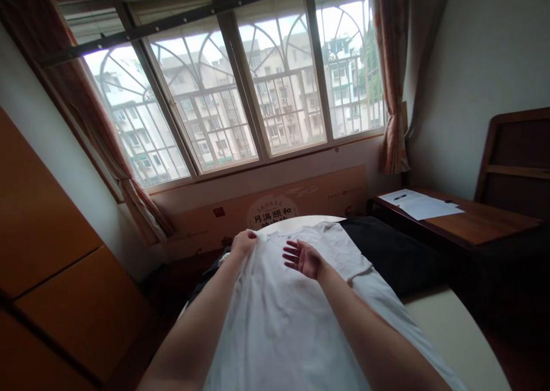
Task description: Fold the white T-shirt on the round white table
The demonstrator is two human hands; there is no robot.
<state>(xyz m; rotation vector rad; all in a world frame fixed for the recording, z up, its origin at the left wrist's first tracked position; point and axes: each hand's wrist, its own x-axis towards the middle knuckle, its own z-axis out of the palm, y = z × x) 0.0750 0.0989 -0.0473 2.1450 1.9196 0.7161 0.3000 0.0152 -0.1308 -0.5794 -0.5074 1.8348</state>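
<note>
A white T-shirt lies spread over a round pale tabletop, its collar end towards the window. My left hand is closed on the shirt's far left edge, fingers pinching the fabric near the shoulder. Over the upper middle of the shirt, my right hand has its fingers spread and palm partly turned up, holding nothing. Whether it touches the cloth I cannot tell. Soft creases run lengthwise down the shirt's left side.
Black cloth lies on the tabletop right of the shirt. Beyond the table, a printed cardboard panel leans under the barred window. At right stands a wooden desk with white papers. Orange cabinets stand at left.
</note>
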